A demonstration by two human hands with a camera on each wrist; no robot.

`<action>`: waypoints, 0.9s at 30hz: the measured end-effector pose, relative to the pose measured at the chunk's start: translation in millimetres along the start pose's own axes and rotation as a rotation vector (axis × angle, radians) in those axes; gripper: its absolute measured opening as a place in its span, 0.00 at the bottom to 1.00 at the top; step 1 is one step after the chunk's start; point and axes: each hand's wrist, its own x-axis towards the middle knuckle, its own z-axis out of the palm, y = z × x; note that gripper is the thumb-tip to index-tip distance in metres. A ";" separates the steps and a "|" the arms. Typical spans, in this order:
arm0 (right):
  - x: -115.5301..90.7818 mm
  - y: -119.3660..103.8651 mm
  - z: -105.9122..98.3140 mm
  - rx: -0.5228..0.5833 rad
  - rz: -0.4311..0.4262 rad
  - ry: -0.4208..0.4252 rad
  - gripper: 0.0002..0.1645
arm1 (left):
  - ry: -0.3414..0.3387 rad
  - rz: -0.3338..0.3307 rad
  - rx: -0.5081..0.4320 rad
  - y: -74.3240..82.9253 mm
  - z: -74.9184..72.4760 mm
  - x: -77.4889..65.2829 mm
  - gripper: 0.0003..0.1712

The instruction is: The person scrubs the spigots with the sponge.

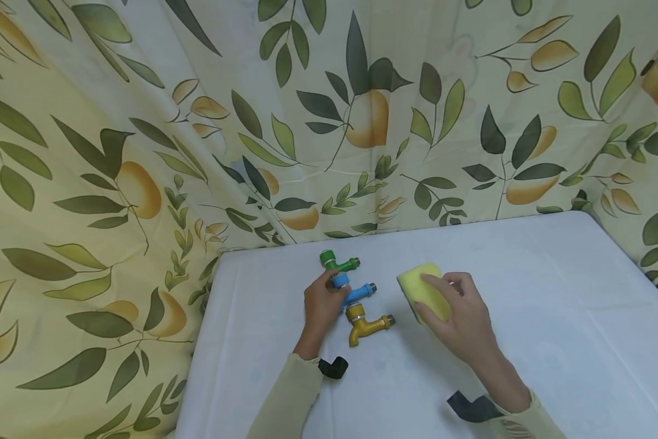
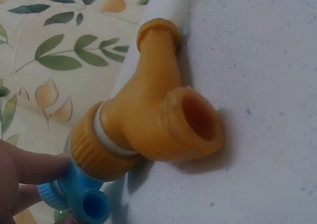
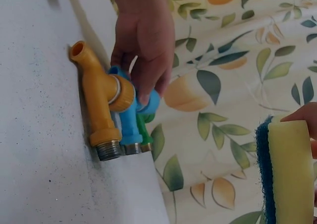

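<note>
Three plastic taps lie in a row on the white table. My left hand (image 1: 321, 306) grips the blue tap (image 1: 360, 293), the middle one, around its knobbed end; the right wrist view shows the fingers (image 3: 148, 85) closed about it. The yellow tap (image 1: 368, 327) lies nearest to me, its threaded metal end to the right, and it looms large in the left wrist view. Beyond the blue one lies the green tap (image 1: 339, 262). To the right, my right hand (image 1: 466, 317) pinches a yellow sponge (image 1: 424, 292) above the table. The sponge's dark blue scouring layer (image 3: 266, 169) faces the taps.
The white-covered table (image 1: 554, 292) reaches right and toward me. A curtain (image 1: 334, 122) printed with leaves and fruit hangs behind it and along the left side. Dark straps (image 1: 474, 407) sit at both wrists.
</note>
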 end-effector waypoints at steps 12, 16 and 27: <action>-2.0 0.9 2.7 0.004 -0.006 0.003 0.32 | 0.016 0.008 0.113 -3.5 2.8 1.1 0.27; -2.4 1.5 3.3 0.008 -0.010 0.004 0.32 | 0.011 0.034 0.152 -4.8 1.4 1.8 0.28; -1.7 1.8 4.2 0.003 -0.019 0.003 0.33 | -0.063 0.103 0.328 -7.2 -33.0 33.8 0.27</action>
